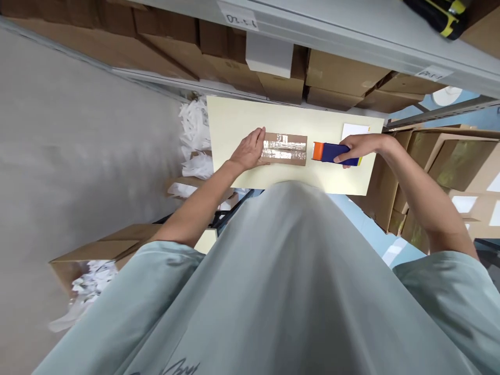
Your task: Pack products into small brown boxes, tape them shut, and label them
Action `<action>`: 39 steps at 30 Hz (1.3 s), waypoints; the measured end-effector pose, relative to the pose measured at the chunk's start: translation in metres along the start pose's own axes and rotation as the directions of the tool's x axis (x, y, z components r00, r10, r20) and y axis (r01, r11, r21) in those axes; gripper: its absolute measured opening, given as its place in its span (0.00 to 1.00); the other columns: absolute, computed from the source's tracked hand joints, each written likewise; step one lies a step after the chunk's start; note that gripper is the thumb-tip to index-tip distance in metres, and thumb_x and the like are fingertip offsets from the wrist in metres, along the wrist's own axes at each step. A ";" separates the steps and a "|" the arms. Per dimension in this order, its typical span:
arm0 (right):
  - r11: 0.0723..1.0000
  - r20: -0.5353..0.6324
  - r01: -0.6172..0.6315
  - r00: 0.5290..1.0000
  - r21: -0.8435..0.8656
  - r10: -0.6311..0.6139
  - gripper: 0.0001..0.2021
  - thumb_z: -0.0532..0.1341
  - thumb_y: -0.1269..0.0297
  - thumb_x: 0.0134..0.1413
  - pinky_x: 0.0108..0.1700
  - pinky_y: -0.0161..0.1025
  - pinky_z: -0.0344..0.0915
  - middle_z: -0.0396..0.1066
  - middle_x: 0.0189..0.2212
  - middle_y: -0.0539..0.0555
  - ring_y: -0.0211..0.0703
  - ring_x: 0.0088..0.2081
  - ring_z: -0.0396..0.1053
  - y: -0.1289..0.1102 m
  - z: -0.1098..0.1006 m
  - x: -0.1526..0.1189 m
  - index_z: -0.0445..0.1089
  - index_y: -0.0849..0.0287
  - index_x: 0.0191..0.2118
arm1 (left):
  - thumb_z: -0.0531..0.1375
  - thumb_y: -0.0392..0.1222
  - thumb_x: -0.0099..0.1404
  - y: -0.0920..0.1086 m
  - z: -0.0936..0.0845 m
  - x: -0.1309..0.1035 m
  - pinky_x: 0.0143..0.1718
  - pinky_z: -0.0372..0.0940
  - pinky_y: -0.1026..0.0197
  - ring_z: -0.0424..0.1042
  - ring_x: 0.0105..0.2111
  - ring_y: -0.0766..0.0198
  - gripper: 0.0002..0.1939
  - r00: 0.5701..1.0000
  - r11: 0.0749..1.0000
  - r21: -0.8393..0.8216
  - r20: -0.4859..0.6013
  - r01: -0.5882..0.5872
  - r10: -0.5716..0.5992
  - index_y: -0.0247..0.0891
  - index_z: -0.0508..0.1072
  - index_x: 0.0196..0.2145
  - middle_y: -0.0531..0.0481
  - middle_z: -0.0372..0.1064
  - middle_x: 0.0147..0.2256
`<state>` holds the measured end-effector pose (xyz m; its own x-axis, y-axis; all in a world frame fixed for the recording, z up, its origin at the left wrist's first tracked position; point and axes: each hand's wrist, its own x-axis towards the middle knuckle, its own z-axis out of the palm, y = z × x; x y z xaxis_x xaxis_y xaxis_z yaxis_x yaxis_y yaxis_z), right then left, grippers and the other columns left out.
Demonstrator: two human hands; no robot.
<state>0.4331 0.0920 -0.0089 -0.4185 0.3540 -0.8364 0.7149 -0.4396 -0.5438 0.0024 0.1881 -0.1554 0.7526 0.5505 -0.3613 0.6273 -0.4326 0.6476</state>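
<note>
A small brown cardboard box (pixel 284 141) lies on a pale yellow tabletop (pixel 234 117), with shiny clear tape in bands along its top. My left hand (pixel 250 148) grips the box at its left end, fingers at the far side and thumb at the near side. In my right hand (pixel 353 148) is a dark blue and orange box-shaped thing (pixel 330 152), its exact kind unclear. The orange end points left toward the cardboard box, with a small gap between them. Behind the right hand lies a white card or pad (pixel 354 130), partly covered by that hand.
A grey shelf beam (pixel 332 31) crosses above the far side, with cardboard boxes (pixel 344 73) behind the tabletop. Large cartons (pixel 453 161) stand at the right. Crumpled white paper (pixel 194 125) lies left of the tabletop, and an open carton (pixel 105 245) holds more at lower left.
</note>
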 end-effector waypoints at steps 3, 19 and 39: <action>1.000 -0.001 0.011 1.000 -0.001 -0.011 0.31 0.78 0.27 0.49 0.37 0.42 0.77 0.82 0.27 0.55 0.50 0.32 0.82 0.021 -0.005 0.009 0.83 0.55 0.34 | 0.77 0.72 0.57 0.002 -0.001 0.001 0.82 0.45 0.30 0.45 0.81 0.19 0.78 1.000 0.999 0.035 0.008 0.019 -0.020 0.17 0.46 0.83 0.12 0.44 0.80; 0.997 0.049 0.068 0.996 0.026 -0.069 0.28 0.82 0.35 0.49 0.41 0.44 0.77 0.83 0.33 0.55 0.54 0.40 0.84 0.078 -0.026 0.039 0.83 0.55 0.40 | 0.64 0.78 0.69 0.039 -0.007 0.003 0.83 0.41 0.35 0.46 0.80 0.28 0.68 0.974 0.970 0.088 -0.030 0.226 -0.224 0.15 0.50 0.81 0.19 0.47 0.81; 0.975 -0.476 -0.210 0.866 -0.074 0.150 0.14 0.77 0.63 0.58 0.56 0.59 0.74 0.80 0.38 0.65 0.73 0.56 0.78 0.018 0.077 0.116 0.77 0.56 0.47 | 0.67 0.71 0.68 0.032 -0.004 0.003 0.81 0.45 0.29 0.47 0.80 0.21 0.65 0.985 0.981 0.088 -0.011 0.174 -0.174 0.14 0.52 0.80 0.14 0.47 0.79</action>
<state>0.3544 0.0614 -0.1210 0.0116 0.6339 -0.7733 0.8263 -0.4416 -0.3496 0.0240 0.1785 -0.1327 0.6301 0.6249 -0.4609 0.7637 -0.3916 0.5132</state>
